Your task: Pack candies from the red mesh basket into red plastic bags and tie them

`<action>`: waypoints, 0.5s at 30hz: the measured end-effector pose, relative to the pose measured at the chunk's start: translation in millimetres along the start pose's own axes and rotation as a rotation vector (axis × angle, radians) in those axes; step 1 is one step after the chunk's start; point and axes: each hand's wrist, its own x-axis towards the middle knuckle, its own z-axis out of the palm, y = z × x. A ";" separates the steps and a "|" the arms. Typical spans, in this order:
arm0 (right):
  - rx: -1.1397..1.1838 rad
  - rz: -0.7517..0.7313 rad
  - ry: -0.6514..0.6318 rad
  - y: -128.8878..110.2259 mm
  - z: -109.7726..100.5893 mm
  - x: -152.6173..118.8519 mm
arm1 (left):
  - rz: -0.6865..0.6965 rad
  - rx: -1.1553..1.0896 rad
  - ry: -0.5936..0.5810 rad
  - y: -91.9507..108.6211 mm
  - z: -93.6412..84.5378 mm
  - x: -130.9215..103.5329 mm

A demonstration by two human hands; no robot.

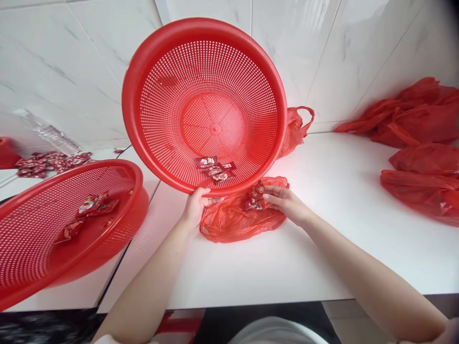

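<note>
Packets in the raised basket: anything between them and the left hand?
Yes, the raised basket's lower rim: the packets lie just inside it, the left hand is outside. Nothing visible covers the basket's open front.

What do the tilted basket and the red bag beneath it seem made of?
Perforated basket: smooth, slightly glossy moulded plastic, judging by its thick rounded rim and regular holes. Red bag: thin plastic film, probably, being crinkled and partly see-through.

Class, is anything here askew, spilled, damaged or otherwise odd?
The central basket is tipped precariously toward the viewer, the left hand at its rim, its few packets gathered low. The left basket also leans. Beyond it, one stray packet lies apart from the loose pile. No damage shows.
</note>
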 end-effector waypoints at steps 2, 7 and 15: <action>-0.013 -0.032 -0.015 1.7 -0.8 0.3 | 0.014 0.000 0.008 0.7 0.8 -0.5; -0.061 -0.144 -0.078 4.4 0.9 1.3 | 0.031 0.009 0.021 -0.3 0.6 1.4; -0.207 -0.357 0.464 -0.5 -1.3 1.9 | 0.019 0.015 0.012 -0.3 0.3 1.0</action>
